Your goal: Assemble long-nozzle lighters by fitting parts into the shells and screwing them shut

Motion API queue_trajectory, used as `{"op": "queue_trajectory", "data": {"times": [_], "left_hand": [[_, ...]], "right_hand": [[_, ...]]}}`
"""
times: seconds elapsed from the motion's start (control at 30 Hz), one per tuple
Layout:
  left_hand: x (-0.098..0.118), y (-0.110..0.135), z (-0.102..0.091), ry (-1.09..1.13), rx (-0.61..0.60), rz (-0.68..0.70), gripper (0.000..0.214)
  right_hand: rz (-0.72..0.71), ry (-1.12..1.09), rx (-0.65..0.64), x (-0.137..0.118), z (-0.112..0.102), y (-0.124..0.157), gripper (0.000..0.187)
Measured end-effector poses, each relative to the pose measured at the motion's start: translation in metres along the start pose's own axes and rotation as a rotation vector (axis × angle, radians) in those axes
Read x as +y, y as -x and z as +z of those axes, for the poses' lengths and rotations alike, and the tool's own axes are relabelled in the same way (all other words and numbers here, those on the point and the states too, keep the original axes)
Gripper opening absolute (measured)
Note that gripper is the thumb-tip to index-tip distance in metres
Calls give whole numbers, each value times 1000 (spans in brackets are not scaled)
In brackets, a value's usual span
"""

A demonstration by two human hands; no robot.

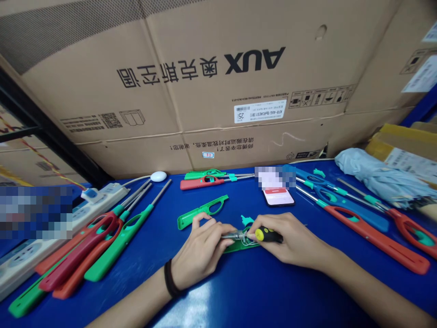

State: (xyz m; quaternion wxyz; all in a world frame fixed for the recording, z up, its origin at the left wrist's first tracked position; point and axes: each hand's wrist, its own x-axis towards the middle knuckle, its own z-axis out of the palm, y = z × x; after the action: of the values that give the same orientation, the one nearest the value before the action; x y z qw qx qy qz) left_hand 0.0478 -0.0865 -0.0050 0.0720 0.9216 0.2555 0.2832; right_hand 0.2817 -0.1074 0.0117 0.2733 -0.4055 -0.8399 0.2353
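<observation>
My left hand [202, 249] pinches the metal part of an opened green lighter half [239, 245] that lies on the blue table [239, 291]. My right hand [290, 239] is closed round a screwdriver with a black and yellow handle [266, 234], whose tip points left at the same metal part. A loose green lighter shell [202, 212] lies just beyond my left hand. A small teal trigger piece [246, 221] sits by my fingers.
Red and green long lighters [102, 241] lie piled at the left beside a white power strip [85, 205]. More red and blue lighters [368, 228] lie at the right, with a phone [278, 196], a folded umbrella [382, 175] and large cardboard boxes [218, 82] behind.
</observation>
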Motion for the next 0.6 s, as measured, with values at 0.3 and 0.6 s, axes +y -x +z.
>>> {"op": "queue_trajectory", "data": {"times": [0.3, 0.6], "left_hand": [[0, 2, 1, 14, 24, 11, 16], [0, 3, 2, -7, 46, 10, 18]], "right_hand": [[-10, -17, 26, 0, 3, 1, 13], [-14, -14, 30, -3, 5, 0, 13]]}}
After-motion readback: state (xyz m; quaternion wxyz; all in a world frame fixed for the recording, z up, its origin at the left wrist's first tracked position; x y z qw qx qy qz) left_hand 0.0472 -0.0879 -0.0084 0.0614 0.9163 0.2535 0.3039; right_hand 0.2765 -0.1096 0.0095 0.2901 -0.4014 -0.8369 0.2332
